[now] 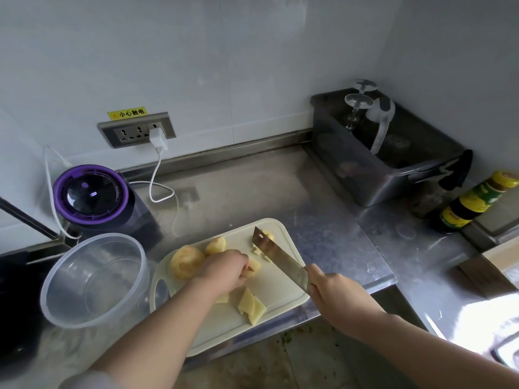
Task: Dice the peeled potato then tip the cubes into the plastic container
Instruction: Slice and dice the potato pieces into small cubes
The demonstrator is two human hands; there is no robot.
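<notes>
A cream cutting board (pixel 283 290) lies on the steel counter. On it sit two large peeled potato chunks (pixel 187 261), flat slices (pixel 252 306) near the front, and small cut bits (pixel 259 251) by the blade. My left hand (pixel 224 269) curls over a potato piece (pixel 254 266) and holds it down. My right hand (pixel 337 293) grips the handle of a cleaver (pixel 278 255), whose blade is raised at a slant just right of that piece. The clear plastic container (pixel 56 282) stands to the left of the board with nothing in it.
A purple-lidded appliance (pixel 90 193) stands behind the container, its white cable plugged into the wall socket (pixel 137 130). A grey bin (pixel 379 175) with upturned glasses is at the back right, a sauce bottle (pixel 474 203) beside it. The counter edge runs just under the board.
</notes>
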